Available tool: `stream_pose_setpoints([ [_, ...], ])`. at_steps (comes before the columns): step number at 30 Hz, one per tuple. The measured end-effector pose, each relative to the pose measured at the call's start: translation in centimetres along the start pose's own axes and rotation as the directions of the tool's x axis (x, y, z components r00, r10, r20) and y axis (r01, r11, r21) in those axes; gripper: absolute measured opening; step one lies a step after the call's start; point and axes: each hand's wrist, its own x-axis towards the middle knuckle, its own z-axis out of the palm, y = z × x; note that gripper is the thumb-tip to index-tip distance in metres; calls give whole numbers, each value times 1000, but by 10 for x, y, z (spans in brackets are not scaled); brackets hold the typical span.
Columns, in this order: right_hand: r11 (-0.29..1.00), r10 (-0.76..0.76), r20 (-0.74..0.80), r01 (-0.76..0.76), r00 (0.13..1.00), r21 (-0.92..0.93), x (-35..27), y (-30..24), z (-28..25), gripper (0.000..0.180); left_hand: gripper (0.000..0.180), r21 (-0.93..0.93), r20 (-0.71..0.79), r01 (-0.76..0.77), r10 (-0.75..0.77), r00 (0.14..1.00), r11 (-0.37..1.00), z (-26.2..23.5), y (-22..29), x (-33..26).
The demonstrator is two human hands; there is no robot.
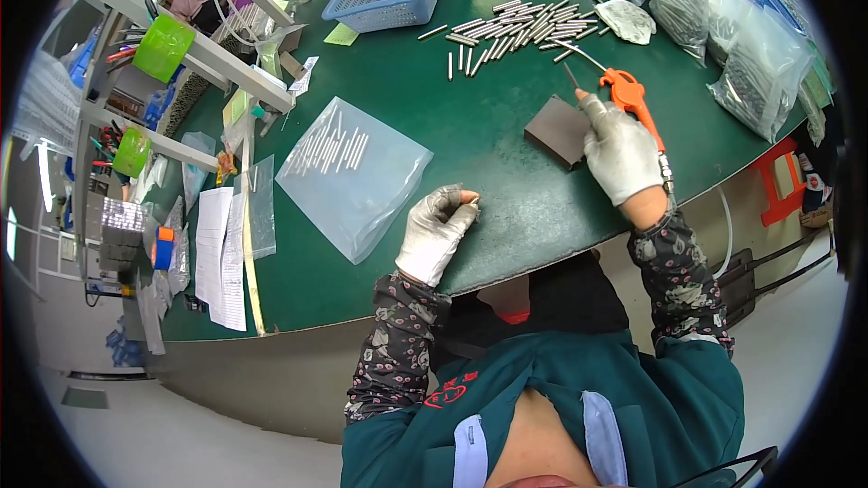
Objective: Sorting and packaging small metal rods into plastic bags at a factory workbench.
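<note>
My left hand [436,233], in a white glove with bare fingertips, is near the table's front edge. Its thumb and forefinger are pinched around something tiny I cannot make out. To the right, my gloved right hand [622,152] is closed on a thin dark rod [570,75] that points away from me. Just left of that hand lies a brown-grey block [555,132]. An orange air blow gun [635,101] rests along its right side. Farther back, many short metal pins [520,27] lie in a loose pile. A clear plastic bag [353,199] with a row of pins [333,150] lies left of my left hand.
A blue plastic basket [398,14] stands at the back. Bags of dark metal parts [759,72] crowd the right, beside a crumpled white cloth [626,22]. Paper sheets [217,253] and a grey rack [194,45] are at left. A red stool [778,183] stands beyond the right edge.
</note>
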Motion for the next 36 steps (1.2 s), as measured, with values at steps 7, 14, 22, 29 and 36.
stream_pose_setpoints([
  [7, 965, 85, 96, -57, 992, -257, 21, 20, 1, 32, 15, 34, -5, -4, 4, 1000, 999, 1, 0, 1],
  [14, 979, -148, 207, 174, 967, -111, 13, -23, -9, 72, 18, 21, -6, -19, 19, 1000, 1000, -1, -6, 1],
  [22, 962, -189, 378, 249, 906, -114, 19, -23, 4, 67, 18, -129, 53, 21, -14, 999, 991, -6, -7, 2],
  [29, 702, -637, 192, 460, 746, 544, 4, -39, -19, 73, 16, -136, 66, 12, -3, 998, 991, -7, -9, -1],
  [36, 751, -624, 242, 485, 743, 447, 2, -55, -7, 62, 15, -108, 111, -60, 72, 991, 992, -9, -9, -2],
])
